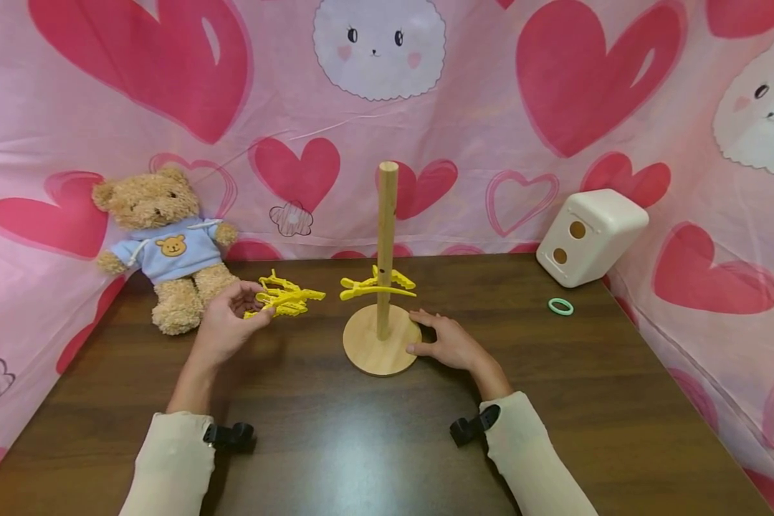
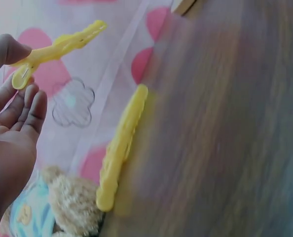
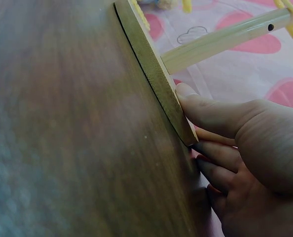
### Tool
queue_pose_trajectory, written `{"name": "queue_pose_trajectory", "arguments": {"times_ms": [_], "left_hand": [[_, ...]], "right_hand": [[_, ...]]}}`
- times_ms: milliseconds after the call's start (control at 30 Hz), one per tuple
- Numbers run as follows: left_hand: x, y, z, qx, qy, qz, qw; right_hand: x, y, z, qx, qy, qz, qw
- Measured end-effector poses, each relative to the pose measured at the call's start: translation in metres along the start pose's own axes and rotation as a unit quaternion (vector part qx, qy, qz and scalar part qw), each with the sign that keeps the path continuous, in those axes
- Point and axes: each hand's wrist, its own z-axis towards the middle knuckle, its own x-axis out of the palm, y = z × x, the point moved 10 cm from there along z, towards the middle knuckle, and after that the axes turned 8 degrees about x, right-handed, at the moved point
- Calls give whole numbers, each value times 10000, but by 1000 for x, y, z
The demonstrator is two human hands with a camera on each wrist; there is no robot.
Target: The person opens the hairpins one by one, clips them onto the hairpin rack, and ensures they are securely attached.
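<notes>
My left hand pinches a yellow alligator hair clip between thumb and fingers. Beneath and around it in the head view are more yellow clips on the table, overlapping so that I cannot tell them apart. One of these clips shows separately in the left wrist view. A wooden stand has a round base and an upright post, with yellow clips sticking out low on the post. With thumb on top and fingers at the rim, my right hand grips the base's right edge.
A teddy bear in a blue top sits at the back left. To the back right stands a white box with two round holes, and a small green ring lies before it. Heart-patterned cloth hangs behind the dark wooden table.
</notes>
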Motion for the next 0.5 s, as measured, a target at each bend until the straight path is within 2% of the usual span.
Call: {"name": "queue_pose_trajectory", "arguments": {"times_ms": [300,500], "left_hand": [[10,-25,8,276,-294,-500,9979],[16,-42,10,627,-187,-283,9975]], "right_hand": [[-1,0,1,-45,11,-6,10000],[1,0,0,30,52,32,10000]]}}
